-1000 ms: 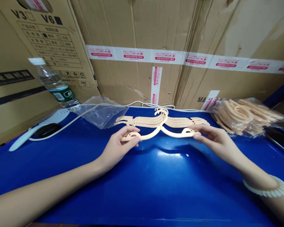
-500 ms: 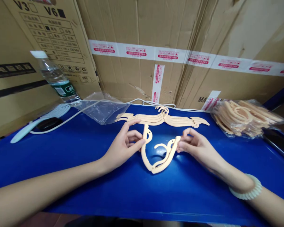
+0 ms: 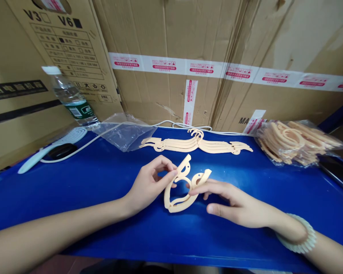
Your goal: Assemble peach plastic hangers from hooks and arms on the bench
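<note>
Our left hand (image 3: 148,182) has its grip pinched shut, thumb and forefinger closed on one arm of the peach hanger (image 3: 175,207) just below its upturned tip. Our right hand (image 3: 231,205) lies flat with its grip spread: the fingertips press on the hanger's other arm where the hook curls, and the thumb is stretched out along the tabletop (image 3: 103,179). The hanger is bent into a narrow loop. Its closed end rests on the blue surface nearest us, and both arm tips point up and away. It sits at the middle of the tabletop, with bare blue on every side — a wide stretch to the left and a strip between the loop and the near edge. Beyond it, well apart, a flat stack of hangers (image 3: 196,145) lies along the back, close to the cardboard boxes (image 3: 171,45) that wall off that side. To the right, a clear bag of hangers (image 3: 297,142) crowds the far corner. To the left lie an empty plastic bag (image 3: 122,133), a white cable (image 3: 74,150) and a water bottle (image 3: 71,101) against the boxes. A pale bracelet (image 3: 300,239) rings our right wrist.
</note>
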`<action>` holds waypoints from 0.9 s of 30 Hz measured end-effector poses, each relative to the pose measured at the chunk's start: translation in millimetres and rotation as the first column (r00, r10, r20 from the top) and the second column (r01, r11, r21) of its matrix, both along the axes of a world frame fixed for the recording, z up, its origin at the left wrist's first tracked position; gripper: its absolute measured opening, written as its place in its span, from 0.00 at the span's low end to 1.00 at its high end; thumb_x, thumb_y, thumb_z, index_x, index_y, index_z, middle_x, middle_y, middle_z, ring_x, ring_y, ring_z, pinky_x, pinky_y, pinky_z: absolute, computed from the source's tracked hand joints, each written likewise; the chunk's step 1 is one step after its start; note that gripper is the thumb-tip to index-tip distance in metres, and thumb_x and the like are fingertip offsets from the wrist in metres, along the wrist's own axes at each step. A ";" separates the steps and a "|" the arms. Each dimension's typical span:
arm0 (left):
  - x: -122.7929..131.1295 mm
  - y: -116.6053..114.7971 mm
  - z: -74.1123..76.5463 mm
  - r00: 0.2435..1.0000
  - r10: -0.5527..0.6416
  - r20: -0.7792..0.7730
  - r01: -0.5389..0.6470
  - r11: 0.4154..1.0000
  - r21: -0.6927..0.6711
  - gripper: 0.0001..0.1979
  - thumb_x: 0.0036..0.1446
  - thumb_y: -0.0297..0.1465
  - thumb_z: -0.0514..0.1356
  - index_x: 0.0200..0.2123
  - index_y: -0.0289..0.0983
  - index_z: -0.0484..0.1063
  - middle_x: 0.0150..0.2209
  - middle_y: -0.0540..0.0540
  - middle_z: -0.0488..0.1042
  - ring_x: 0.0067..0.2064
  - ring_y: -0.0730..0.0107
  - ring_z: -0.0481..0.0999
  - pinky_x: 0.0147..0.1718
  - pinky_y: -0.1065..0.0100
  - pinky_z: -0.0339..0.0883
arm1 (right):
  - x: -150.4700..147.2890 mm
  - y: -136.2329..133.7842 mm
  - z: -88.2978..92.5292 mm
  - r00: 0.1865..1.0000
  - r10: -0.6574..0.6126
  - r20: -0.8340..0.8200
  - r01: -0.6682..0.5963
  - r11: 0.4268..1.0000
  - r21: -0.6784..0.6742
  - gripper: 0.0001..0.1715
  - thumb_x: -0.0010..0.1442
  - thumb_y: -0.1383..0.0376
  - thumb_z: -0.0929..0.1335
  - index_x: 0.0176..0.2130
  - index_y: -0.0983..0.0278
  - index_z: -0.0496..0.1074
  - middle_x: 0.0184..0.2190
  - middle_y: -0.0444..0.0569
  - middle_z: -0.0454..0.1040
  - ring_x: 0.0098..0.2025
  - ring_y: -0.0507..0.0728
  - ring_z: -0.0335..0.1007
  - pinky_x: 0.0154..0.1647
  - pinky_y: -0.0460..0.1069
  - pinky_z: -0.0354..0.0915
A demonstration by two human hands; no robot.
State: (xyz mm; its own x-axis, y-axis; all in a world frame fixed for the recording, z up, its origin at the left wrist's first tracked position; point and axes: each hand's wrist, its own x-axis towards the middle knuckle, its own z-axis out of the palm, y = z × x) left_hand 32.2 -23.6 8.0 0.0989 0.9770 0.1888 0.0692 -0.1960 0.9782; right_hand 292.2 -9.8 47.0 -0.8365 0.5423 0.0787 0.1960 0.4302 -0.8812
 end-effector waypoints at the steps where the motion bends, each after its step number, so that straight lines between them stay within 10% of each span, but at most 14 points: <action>1: 0.8 -0.6 1.2 1.000 -0.005 0.011 0.005 1.000 -0.003 0.13 0.60 0.39 0.66 0.34 0.37 0.68 0.39 0.46 0.74 0.40 0.66 0.77 0.34 0.66 0.81 | 0.1 -0.6 1.0 1.000 0.012 0.020 -0.013 1.000 0.029 0.23 0.69 0.64 0.68 0.62 0.56 0.70 0.61 0.51 0.72 0.62 0.59 0.68 0.63 0.58 0.64; 27: -1.6 -14.0 9.3 0.948 -0.205 -0.243 0.273 0.918 0.289 0.15 0.63 0.23 0.59 0.50 0.40 0.79 0.58 0.42 0.76 0.59 0.58 0.77 0.50 0.62 0.79 | 6.9 3.1 5.0 0.981 -0.194 0.002 0.193 0.976 0.097 0.20 0.68 0.61 0.69 0.58 0.57 0.74 0.56 0.52 0.75 0.56 0.60 0.72 0.57 0.57 0.70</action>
State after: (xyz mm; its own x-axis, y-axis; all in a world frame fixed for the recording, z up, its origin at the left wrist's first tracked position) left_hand 30.6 -37.6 17.3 0.3910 0.8119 0.4335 0.1719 -0.5271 0.8322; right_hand 299.1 -6.7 52.0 -0.7177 0.6841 0.1298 0.2932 0.4660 -0.8348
